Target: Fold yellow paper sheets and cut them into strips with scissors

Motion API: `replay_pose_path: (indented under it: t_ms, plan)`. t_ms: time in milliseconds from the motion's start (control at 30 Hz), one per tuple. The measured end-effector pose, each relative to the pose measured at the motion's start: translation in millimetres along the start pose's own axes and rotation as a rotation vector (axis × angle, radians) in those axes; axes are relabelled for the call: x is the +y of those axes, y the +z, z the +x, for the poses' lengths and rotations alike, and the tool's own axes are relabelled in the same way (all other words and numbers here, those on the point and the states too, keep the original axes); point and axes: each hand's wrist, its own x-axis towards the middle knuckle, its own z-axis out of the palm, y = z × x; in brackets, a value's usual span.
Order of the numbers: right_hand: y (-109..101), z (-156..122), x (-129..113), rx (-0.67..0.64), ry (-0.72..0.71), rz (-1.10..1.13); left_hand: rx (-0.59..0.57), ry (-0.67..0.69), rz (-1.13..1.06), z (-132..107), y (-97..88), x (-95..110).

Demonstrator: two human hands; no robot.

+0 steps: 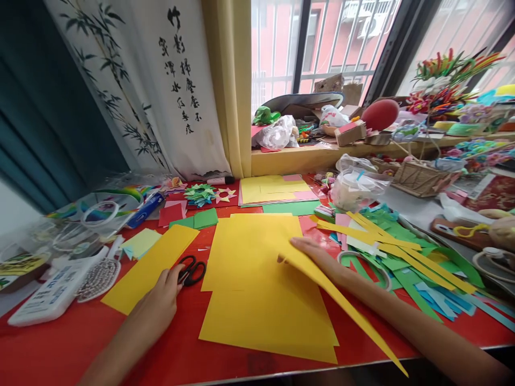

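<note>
My left hand (163, 292) is at the left, its fingers closed on a pair of scissors (195, 272) with black handles; the blades are hidden by the hand. A folded or stacked yellow paper strip (151, 268) lies beside and under that hand. My right hand (311, 252) grips a yellow paper sheet (333, 292) by its far edge, thumb underneath, and the sheet stands tilted with its near corner past the table edge. Below it, several yellow sheets (257, 268) lie overlapping on the red table (181, 343).
Green, blue and yellow paper strips (406, 257) pile up at the right around a roll of tape (378, 268). Behind the sheets lies a paper stack (277, 188) near folded paper stars (201, 194). A white container (56, 289) and a silver beaded item (98, 279) sit at the left.
</note>
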Motion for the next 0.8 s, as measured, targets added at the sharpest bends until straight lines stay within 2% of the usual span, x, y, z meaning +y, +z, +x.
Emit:
replay_pose_path:
  t_ms: [67,167,233,300,367,433,500,633,700,800]
  plan:
    - [6,-5,1,-0.076,-0.008,-0.304,0.018,0.03,0.041,-11,0.8,-3]
    - [9,-5,3,-0.267,-0.215,-0.688,0.142,0.113,0.217,-16,-5.4,6]
    - [7,-1,4,-0.36,-0.311,-0.817,0.236,0.191,0.303,-17,-7.2,15]
    - [4,4,2,-0.428,-0.341,-0.873,0.286,0.322,0.322,-18,-4.7,26]
    - [-1,11,-1,-0.486,-0.358,-0.903,0.258,0.502,0.299,-22,0.8,38]
    - [-6,18,-6,-0.525,-0.369,-0.942,0.157,0.646,0.25,-27,7.5,51]
    - [-12,25,-10,-0.508,-0.366,-0.985,0.061,0.682,0.207,-32,14.5,66]
    - [-25,35,-18,-0.345,-0.291,-0.983,-0.028,0.594,0.164,-35,23.4,96]
    - [-28,36,-21,-0.258,-0.222,-0.919,-0.066,0.57,0.153,-34,20.1,106]
    - [-25,32,-23,-0.079,-0.134,-0.707,-0.131,0.562,0.11,-27,2.4,110]
